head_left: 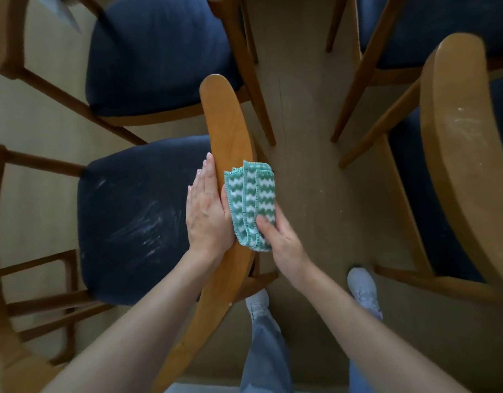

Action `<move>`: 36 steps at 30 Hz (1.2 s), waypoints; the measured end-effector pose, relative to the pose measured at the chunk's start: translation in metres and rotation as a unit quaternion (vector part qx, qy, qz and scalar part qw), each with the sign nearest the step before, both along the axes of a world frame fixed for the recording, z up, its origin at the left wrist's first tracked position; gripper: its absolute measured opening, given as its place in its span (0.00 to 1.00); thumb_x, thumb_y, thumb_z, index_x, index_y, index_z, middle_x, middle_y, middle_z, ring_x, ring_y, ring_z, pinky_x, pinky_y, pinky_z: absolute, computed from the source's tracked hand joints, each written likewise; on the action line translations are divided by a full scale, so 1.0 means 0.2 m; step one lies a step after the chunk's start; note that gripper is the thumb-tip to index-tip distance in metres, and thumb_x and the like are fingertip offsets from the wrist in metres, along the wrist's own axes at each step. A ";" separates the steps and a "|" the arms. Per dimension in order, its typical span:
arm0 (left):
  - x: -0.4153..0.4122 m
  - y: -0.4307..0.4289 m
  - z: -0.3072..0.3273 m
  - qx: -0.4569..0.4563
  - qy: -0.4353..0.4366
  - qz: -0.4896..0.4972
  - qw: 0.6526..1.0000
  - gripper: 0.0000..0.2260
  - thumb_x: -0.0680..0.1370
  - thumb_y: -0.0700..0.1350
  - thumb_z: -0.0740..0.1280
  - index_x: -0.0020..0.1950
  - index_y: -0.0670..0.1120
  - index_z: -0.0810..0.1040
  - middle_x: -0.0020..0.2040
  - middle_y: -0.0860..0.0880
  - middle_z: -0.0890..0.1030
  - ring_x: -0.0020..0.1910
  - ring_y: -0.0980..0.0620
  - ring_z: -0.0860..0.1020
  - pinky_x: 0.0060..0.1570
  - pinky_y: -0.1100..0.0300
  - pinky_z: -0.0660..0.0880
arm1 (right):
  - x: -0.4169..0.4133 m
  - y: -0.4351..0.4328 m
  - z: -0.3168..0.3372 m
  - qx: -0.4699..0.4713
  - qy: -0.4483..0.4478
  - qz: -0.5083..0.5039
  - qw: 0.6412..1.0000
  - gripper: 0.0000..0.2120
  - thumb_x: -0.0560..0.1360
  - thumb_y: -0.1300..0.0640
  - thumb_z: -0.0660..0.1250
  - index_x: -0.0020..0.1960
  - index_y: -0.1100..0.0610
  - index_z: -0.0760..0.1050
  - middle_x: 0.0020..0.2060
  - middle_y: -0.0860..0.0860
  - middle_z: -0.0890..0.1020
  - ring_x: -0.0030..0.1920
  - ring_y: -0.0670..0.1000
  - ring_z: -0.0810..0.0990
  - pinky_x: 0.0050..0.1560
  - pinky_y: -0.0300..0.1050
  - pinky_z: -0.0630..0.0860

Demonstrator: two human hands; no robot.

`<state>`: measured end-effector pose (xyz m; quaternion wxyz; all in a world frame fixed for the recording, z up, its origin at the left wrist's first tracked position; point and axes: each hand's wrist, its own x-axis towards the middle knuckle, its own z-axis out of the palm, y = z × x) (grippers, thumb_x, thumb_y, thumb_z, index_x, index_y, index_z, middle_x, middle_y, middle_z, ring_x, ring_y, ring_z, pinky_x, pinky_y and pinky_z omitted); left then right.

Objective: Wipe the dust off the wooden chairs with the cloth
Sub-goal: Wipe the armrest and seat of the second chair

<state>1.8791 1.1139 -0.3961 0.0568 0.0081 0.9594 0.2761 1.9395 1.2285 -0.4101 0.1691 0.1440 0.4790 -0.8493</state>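
The curved backrest (224, 120) of a wooden chair runs from the lower centre of the frame up toward the middle. The left hand (206, 211) lies flat against its left face, fingers (209, 171) straight and together, gripping nothing. The right hand (281, 236) grasps a folded green-and-white zigzag cloth (251, 199) and holds it against the right face of the same backrest, just across the wood from the left hand. Its thumb presses on the lower part of the cloth, while the other fingers are hidden beneath it. Left of the backrest, this chair's dark blue seat cushion (137, 217) carries pale dust streaks. A second wooden chair (460, 131) at the right edge shows whitish smears on its own top rail. Another blue-seated chair (159, 52) stands at the upper left. Beige floor (307, 137) shows between the chairs, and grey shoes (363, 287) and blue jeans (267, 350) appear at the bottom
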 end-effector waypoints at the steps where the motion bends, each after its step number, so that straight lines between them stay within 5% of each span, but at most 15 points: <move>1: 0.00 0.00 0.00 0.002 0.000 0.005 1.000 0.25 0.80 0.53 0.48 0.77 0.52 0.48 0.76 0.50 0.58 0.75 0.52 0.55 0.74 0.48 0.51 | -0.02 0.00 0.00 -0.005 -0.007 -0.008 1.000 0.15 0.81 0.63 0.54 0.62 0.47 0.64 0.55 0.43 0.76 0.52 0.36 0.79 0.51 0.32 0.74; 7: 0.01 0.01 0.02 0.007 -0.007 0.013 1.000 0.25 0.80 0.56 0.48 0.77 0.54 0.47 0.76 0.52 0.59 0.74 0.53 0.57 0.73 0.45 0.56 | -0.57 0.10 -0.05 0.009 0.015 -0.031 0.999 0.14 0.82 0.60 0.52 0.65 0.61 0.68 0.49 0.51 0.79 0.45 0.42 0.79 0.47 0.33 0.77; 12: 0.01 0.00 0.02 0.016 -0.018 0.024 0.999 0.23 0.79 0.58 0.47 0.73 0.62 0.45 0.76 0.54 0.58 0.74 0.54 0.58 0.72 0.44 0.56 | -0.99 0.11 -0.04 0.039 0.067 0.020 0.997 0.22 0.83 0.57 0.53 0.75 0.61 0.57 0.68 0.60 0.70 0.65 0.57 0.73 0.56 0.38 0.75; 14: 0.01 0.00 0.01 0.023 -0.020 0.029 0.999 0.22 0.79 0.58 0.47 0.73 0.62 0.45 0.76 0.55 0.58 0.74 0.54 0.58 0.72 0.44 0.57 | -0.98 0.11 -0.02 0.038 0.089 0.007 0.995 0.23 0.83 0.61 0.51 0.77 0.58 0.51 0.72 0.59 0.64 0.69 0.57 0.68 0.54 0.34 0.74; 20: 0.00 -0.01 0.01 0.044 -0.020 0.038 0.998 0.23 0.80 0.57 0.48 0.75 0.60 0.48 0.76 0.55 0.59 0.74 0.55 0.59 0.71 0.44 0.59 | -0.57 0.10 -0.04 0.019 0.069 -0.016 0.997 0.20 0.83 0.60 0.47 0.75 0.60 0.55 0.71 0.56 0.67 0.68 0.50 0.69 0.59 0.32 0.70; 26: 0.00 -0.01 0.01 0.050 -0.023 0.040 0.998 0.23 0.81 0.54 0.49 0.76 0.58 0.50 0.76 0.53 0.60 0.74 0.54 0.59 0.71 0.44 0.58 | -0.04 -0.02 -0.09 -0.035 0.030 -0.031 0.998 0.20 0.80 0.53 0.56 0.70 0.45 0.57 0.68 0.45 0.68 0.69 0.44 0.68 0.65 0.34 0.67; 30: 0.00 -0.01 0.01 0.047 -0.025 0.038 0.998 0.24 0.80 0.56 0.48 0.76 0.59 0.48 0.76 0.54 0.60 0.74 0.54 0.59 0.71 0.44 0.59 | -0.13 -0.03 -0.10 0.033 0.041 -0.059 0.997 0.20 0.80 0.53 0.54 0.70 0.44 0.59 0.75 0.50 0.61 0.75 0.47 0.57 0.71 0.33 0.58; 32: 0.00 -0.01 0.01 0.045 -0.021 0.037 0.998 0.24 0.80 0.57 0.48 0.76 0.59 0.48 0.76 0.54 0.60 0.74 0.54 0.59 0.71 0.44 0.59 | -0.27 -0.02 -0.10 0.026 0.061 -0.046 0.997 0.23 0.80 0.54 0.55 0.74 0.52 0.57 0.73 0.54 0.65 0.72 0.51 0.64 0.72 0.45 0.63; 36: 0.00 0.00 0.00 0.040 -0.020 0.043 0.998 0.24 0.79 0.58 0.47 0.75 0.60 0.48 0.75 0.55 0.60 0.73 0.54 0.60 0.70 0.43 0.61 | -0.47 0.00 -0.10 0.044 0.068 -0.034 0.996 0.26 0.82 0.58 0.55 0.77 0.56 0.49 0.72 0.56 0.64 0.70 0.53 0.67 0.68 0.47 0.68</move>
